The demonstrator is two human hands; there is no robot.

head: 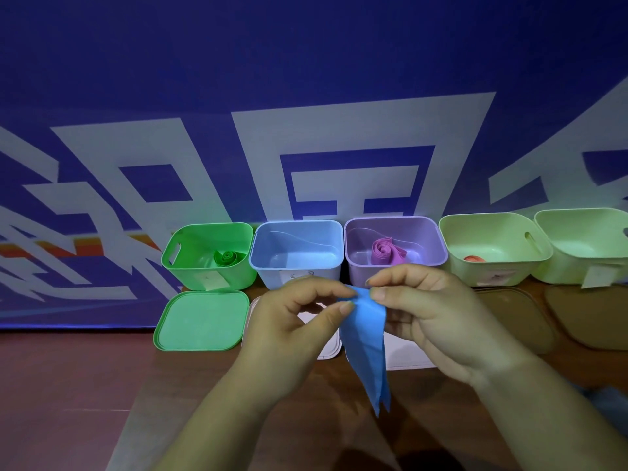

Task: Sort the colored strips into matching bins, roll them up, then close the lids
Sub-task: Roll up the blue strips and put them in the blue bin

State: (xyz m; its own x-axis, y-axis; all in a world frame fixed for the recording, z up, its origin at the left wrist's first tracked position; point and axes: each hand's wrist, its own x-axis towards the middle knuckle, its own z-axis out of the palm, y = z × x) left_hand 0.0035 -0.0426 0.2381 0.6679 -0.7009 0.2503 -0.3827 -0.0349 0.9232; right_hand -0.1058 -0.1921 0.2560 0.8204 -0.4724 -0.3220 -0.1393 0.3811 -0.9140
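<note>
Left hand (295, 321) and right hand (428, 314) are close together, both pinching the top end of the blue strip (365, 338). It dangles in front of the open blue bin (268, 275). Left of that, the green bin (190, 273) has a rolled green strip (226, 257). On the right, the purple bin (356, 275) has a rolled purple strip (385, 251).

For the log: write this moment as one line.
blue strip | top end pinched by left hand and right hand | blue bin lid off
</note>
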